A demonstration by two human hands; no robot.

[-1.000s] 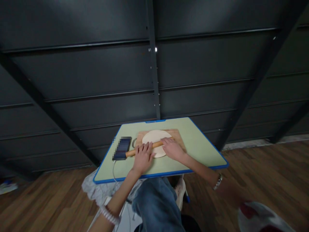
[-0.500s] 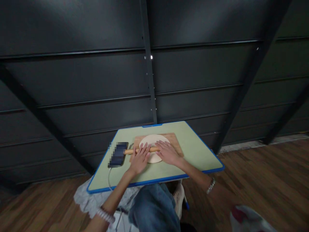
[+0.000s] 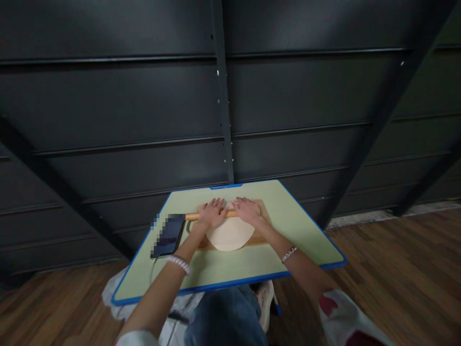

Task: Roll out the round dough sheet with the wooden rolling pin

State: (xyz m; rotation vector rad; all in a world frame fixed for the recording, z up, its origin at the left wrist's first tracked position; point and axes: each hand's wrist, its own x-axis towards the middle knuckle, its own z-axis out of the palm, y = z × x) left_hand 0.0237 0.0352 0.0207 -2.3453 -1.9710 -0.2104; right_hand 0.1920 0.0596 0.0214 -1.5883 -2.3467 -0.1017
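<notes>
The rolling pin (image 3: 192,216) is smooth, bare wood with a faint sheen, and the dough sheet (image 3: 230,236) looks soft, matt and even. Beneath it the board (image 3: 260,238) is plain wood, low in gloss. The bench (image 3: 298,238) has a smooth, satin top with a blue rim (image 3: 252,279) that looks like plastic. The device (image 3: 173,234) shows a dark, glossy face, partly pixelated. Behind, the wall panels (image 3: 144,105) look like painted metal — smooth, softly reflective. The floor (image 3: 396,254) is wood-grained and dull; the trousers (image 3: 226,317) look like denim, the bracelet (image 3: 289,254) like shiny metal — the sleeve (image 3: 345,317) is matt cloth.
</notes>
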